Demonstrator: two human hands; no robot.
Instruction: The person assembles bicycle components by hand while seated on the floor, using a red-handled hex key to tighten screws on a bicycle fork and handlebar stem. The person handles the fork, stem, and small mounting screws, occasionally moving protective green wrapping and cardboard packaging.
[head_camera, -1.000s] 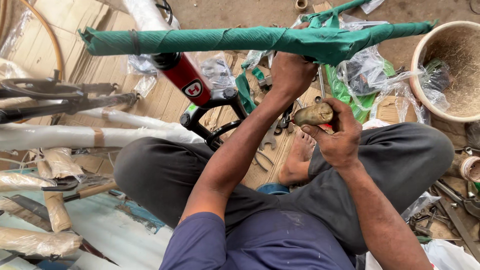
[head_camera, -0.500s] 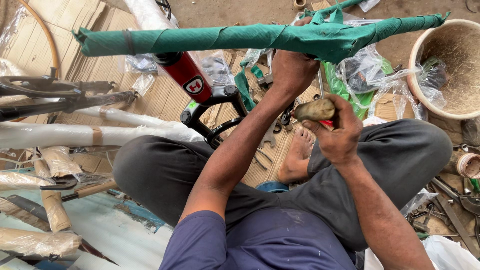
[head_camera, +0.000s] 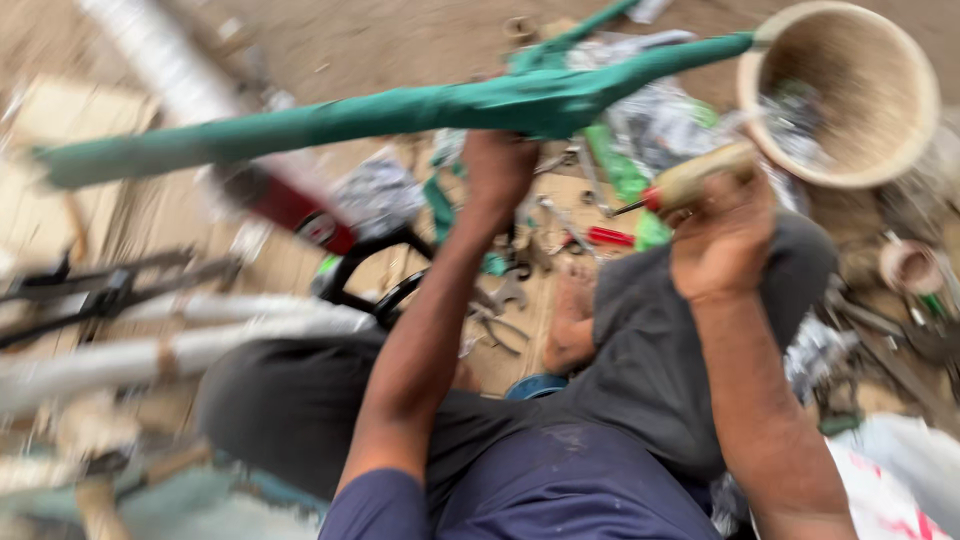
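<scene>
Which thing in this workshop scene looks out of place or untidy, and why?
Hand tools and crumpled plastic wrapping lie strewn over the ground beside the seated person's bare foot, instead of being gathered together. The picture is motion-blurred, so finer damage cannot be judged.

Looks like an informal bicycle repair or assembly workshop, set on bare dirt ground (head_camera: 380, 40). Shown by a green paper-wrapped bicycle frame tube (head_camera: 400, 115) across the top, more white paper-wrapped frame tubes (head_camera: 180, 345) at left, and a black bicycle fork with a red-and-white sleeve (head_camera: 330, 240). Also scattered metal spanners (head_camera: 505, 300) and a red-handled tool (head_camera: 605, 236) on flat brown cardboard (head_camera: 520, 350), crumpled clear plastic wrapping (head_camera: 660, 115), and a round tan bucket (head_camera: 845, 90) at upper right. Much blurred by motion.
</scene>
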